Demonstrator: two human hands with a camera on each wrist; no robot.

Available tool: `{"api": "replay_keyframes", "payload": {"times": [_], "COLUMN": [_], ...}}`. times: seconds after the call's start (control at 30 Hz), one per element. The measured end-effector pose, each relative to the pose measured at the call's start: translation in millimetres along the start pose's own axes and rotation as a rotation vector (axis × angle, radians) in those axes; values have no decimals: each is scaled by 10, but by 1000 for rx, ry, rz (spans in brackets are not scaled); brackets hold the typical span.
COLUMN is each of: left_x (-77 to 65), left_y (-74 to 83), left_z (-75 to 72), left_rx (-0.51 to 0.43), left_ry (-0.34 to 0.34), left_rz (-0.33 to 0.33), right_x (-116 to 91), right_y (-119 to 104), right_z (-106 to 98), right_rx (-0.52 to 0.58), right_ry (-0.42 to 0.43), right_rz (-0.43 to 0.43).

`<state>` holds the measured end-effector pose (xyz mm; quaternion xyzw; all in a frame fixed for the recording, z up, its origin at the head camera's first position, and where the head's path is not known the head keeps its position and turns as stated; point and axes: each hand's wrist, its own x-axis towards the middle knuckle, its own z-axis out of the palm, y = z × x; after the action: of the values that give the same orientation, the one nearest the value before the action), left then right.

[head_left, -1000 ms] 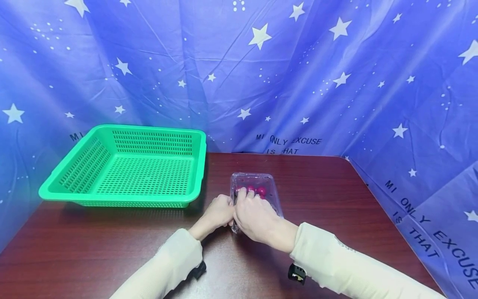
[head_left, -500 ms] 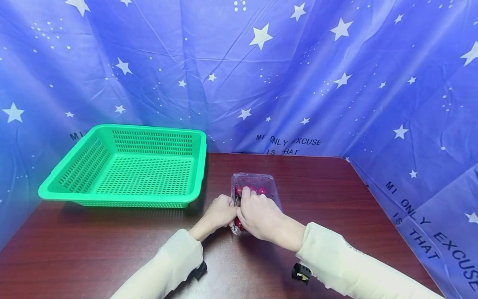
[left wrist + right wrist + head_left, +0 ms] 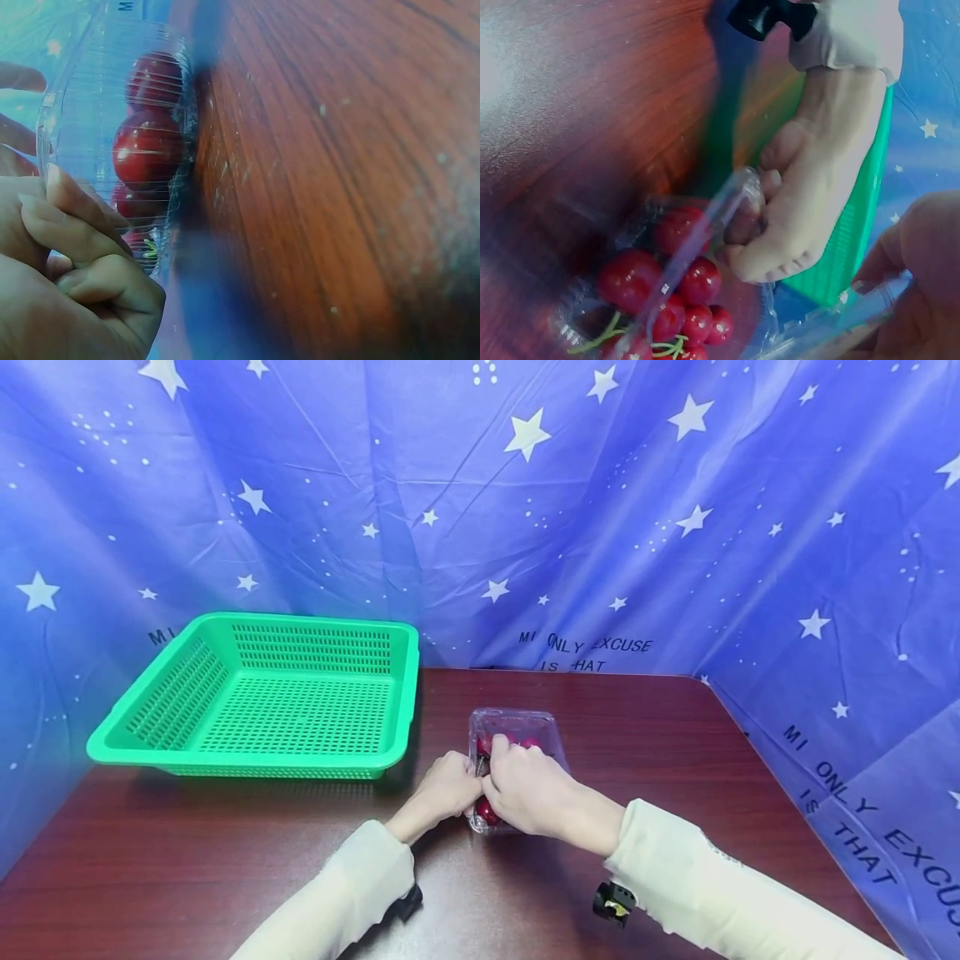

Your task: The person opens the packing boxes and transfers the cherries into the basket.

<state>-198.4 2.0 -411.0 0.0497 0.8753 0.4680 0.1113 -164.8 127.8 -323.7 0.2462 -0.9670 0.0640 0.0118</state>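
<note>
A clear plastic fruit box (image 3: 517, 718) stands on the table, with glossy round red fruits (image 3: 630, 281) inside, some on green stems. My left hand (image 3: 442, 787) pinches the box's left rim, its fingers curled, as the left wrist view also shows (image 3: 82, 262). Over the box, my right hand (image 3: 534, 789) holds a raised edge of clear plastic (image 3: 870, 311), which looks like the lid. A gap shows between the two edges in the right wrist view. The right hand hides much of the box in the head view, and its fingertips are partly hidden.
A green perforated basket (image 3: 408, 693) stands at the back left, with nothing in it. The dark red-brown tabletop (image 3: 637, 735) ends at a blue star-patterned curtain (image 3: 465, 527) behind and at the sides. Black wrist cameras sit under both cuffs.
My right hand has shifted slightly right, away from the left hand, and more red fruit shows at the box's near left corner. The left hand keeps its hold on the rim.
</note>
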Motion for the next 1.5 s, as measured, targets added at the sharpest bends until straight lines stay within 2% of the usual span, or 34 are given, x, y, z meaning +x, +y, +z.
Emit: {"api": "replay_keyframes", "payload": {"times": [0.13, 0.27, 0.6, 0.77, 1.07, 1.23, 1.37, 1.5], "left_x": [9, 13, 29, 36, 24, 24, 27, 21], "left_y": [-2, -3, -15, -16, -5, 1, -2, -3], "left_z": [7, 15, 9, 17, 17, 17, 18, 15], "left_rx": [33, 38, 89, 106, 108, 109, 113, 111], "left_ry": [13, 16, 50, 59, 74, 79, 82, 79], "left_rz": [12, 15, 14, -2, -29, -29, -28, -31], "right_x": [20, 22, -9, -21, -52, -104, -141, -197], "right_y": [37, 60, 95, 91, 207, 296, 362, 436], "right_z": [-61, -111, -291, -373, -559, -639, -680, -662], "right_rx": [51, 49, 70, 1, -203, -312, -345, -359], "right_ry": [-53, -81, -79, -52, -3, -19, -40, 9], "right_rz": [18, 21, 109, 140, 249, 276, 299, 309]}}
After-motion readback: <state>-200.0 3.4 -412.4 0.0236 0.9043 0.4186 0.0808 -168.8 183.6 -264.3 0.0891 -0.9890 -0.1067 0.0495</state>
